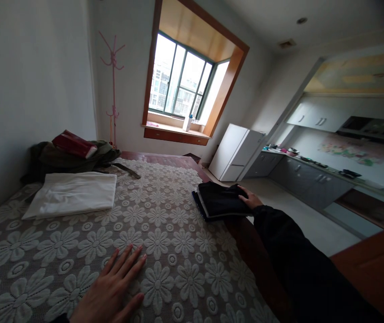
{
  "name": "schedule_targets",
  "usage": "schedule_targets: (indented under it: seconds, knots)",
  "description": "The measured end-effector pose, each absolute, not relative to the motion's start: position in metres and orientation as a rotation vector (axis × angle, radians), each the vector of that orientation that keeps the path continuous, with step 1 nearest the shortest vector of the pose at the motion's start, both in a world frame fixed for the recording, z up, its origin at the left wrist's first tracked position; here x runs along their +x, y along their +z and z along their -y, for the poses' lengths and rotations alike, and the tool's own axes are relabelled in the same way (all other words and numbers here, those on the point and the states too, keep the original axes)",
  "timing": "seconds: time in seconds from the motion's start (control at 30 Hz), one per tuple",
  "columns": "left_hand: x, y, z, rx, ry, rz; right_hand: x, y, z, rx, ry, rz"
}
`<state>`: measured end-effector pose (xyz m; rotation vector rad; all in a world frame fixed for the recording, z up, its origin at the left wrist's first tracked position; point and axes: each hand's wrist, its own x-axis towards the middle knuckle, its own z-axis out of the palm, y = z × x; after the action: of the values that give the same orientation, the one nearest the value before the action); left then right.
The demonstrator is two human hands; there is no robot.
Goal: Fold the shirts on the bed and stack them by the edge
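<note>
Head view: no writing is readable. Right hand (250, 198) lies spread, touching the folded dark clothes (219, 200) just left of it at the tabletop (246, 244) edge; left hand (113, 287) presses flat, fingers spread, on the lace tablecloth (165, 233).

Stack of folded dark clothes (219, 200), black on top with a white layer and a blue one showing at the side. Lies flat at the right edge of the desk (246, 242), on the flowered lace cloth (165, 251).
</note>
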<state>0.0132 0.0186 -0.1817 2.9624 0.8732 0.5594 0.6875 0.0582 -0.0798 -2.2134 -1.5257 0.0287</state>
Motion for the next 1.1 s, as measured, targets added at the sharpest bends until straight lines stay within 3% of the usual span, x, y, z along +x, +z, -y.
schedule_targets:
  seconds: [0.33,0.43,0.73,1.1]
  knots:
    - [0.017,-0.168,-0.014,2.822,0.332,-0.931,0.661,-0.061,-0.068,-2.464,-0.122,1.545]
    - [0.017,-0.165,-0.013,2.77,0.306,-0.919,0.636,-0.065,-0.088,-2.339,-0.245,1.777]
    - [0.019,-0.156,-0.01,2.726,0.192,-0.932,0.584,-0.106,-0.116,-2.548,0.144,1.747]
    - [0.019,-0.157,-0.011,2.73,0.171,-0.941,0.558,-0.071,-0.129,-2.49,0.128,1.76]
